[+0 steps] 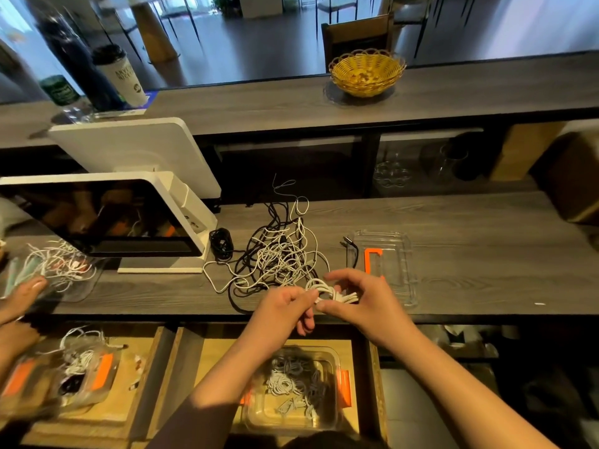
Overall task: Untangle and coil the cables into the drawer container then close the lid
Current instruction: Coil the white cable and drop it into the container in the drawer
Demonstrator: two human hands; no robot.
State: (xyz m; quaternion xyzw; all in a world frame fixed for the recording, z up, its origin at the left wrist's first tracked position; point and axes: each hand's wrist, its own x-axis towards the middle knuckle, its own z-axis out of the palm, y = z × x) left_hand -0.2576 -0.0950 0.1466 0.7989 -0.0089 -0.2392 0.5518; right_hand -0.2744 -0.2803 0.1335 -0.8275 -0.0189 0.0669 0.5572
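A small white cable bundle [335, 294] is held over the near edge of the worktop [470, 260], its long axis running left to right, with looped ends fanning toward the right. The left hand [285, 307] pinches its left end between thumb and forefinger, and the right hand [359, 299] holds it from the right with curled fingers, thumb underneath; both grips are narrow, holding the bundle. How many turns it has is hard to make out, since the fingers cover part of it. Just beyond the hands lies a tangle of black and white cables [278, 254], spreading toward the far edge. To the right of it the clear lid [389, 264] with an orange latch lies flat, its near corner hidden by the right hand. Below, in the open drawer [366, 384], sits the clear container [298, 390] holding white coiled cables, partly covered by the left forearm. At far left a point-of-sale screen [107, 215] stands on the worktop, and another person's hand [19, 299] is cut off by the frame.
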